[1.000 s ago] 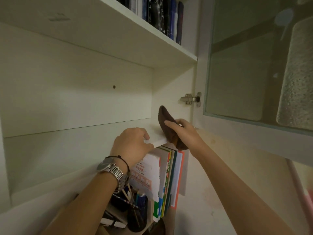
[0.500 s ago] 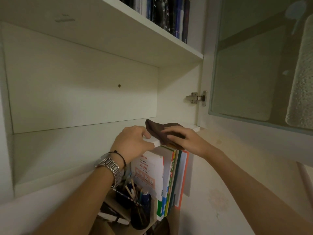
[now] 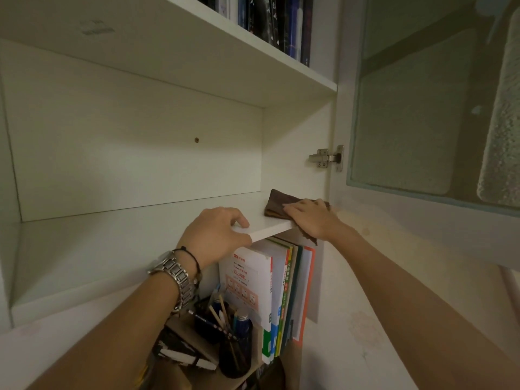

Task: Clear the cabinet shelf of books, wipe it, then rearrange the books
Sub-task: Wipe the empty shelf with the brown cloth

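The white cabinet shelf [image 3: 126, 235] holds only a brown cloth [image 3: 278, 205] at its right end, pressed flat under the right hand [image 3: 312, 218]. The left hand [image 3: 216, 235] grips the near edge. Books [image 3: 281, 294] stand upright below it.

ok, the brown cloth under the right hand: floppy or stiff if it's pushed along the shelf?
Probably floppy: the brown cloth drapes over the shelf edge beneath the right hand. It likely bunches rather than slides flat, since its far corner already lifts. Seems light.
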Demonstrator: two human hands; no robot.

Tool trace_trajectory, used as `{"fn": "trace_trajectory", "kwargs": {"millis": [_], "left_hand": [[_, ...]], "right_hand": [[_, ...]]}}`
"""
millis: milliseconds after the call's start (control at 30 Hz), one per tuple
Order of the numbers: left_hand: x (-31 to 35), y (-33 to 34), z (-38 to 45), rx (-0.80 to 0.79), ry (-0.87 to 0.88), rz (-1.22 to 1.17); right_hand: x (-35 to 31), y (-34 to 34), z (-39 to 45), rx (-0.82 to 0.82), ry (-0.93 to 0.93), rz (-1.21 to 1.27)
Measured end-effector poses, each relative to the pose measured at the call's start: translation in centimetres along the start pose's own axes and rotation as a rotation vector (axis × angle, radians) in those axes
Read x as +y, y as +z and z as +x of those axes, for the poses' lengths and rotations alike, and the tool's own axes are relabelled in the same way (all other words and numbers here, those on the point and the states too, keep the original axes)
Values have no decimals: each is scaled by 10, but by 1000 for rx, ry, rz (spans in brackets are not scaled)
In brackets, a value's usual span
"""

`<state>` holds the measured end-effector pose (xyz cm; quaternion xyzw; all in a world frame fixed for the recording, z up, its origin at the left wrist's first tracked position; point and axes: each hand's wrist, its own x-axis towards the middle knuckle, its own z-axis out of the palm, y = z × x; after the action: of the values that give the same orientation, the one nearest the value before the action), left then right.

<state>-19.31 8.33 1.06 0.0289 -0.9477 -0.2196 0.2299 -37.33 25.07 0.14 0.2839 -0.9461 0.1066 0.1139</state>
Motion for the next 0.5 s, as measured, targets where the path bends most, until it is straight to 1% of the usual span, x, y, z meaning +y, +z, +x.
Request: {"fn": "trace_trajectory", "kwargs": {"millis": [67, 100, 167, 200, 267, 333, 400, 500], "left_hand": [[0, -1, -1, -5, 4, 10], [0, -1, -1, -4, 7, 14], [0, -1, -1, -6, 11, 27], [0, 0, -2, -8, 11, 39], [0, 1, -2, -7, 18, 88], [1, 3, -3, 1, 30, 150], [1, 3, -3, 12, 31, 192], [2, 0, 0, -4, 21, 205]], "right_hand": [[3, -6, 4, -12, 13, 45], [6, -9, 3, 22, 8, 87], [13, -10, -2, 125, -51, 249], [16, -9, -5, 129, -83, 327], [19, -5, -6, 86, -106, 385], [21, -5, 1, 82, -89, 315], [21, -6, 11, 81, -66, 188], [21, -7, 28, 18, 2, 48]]}}
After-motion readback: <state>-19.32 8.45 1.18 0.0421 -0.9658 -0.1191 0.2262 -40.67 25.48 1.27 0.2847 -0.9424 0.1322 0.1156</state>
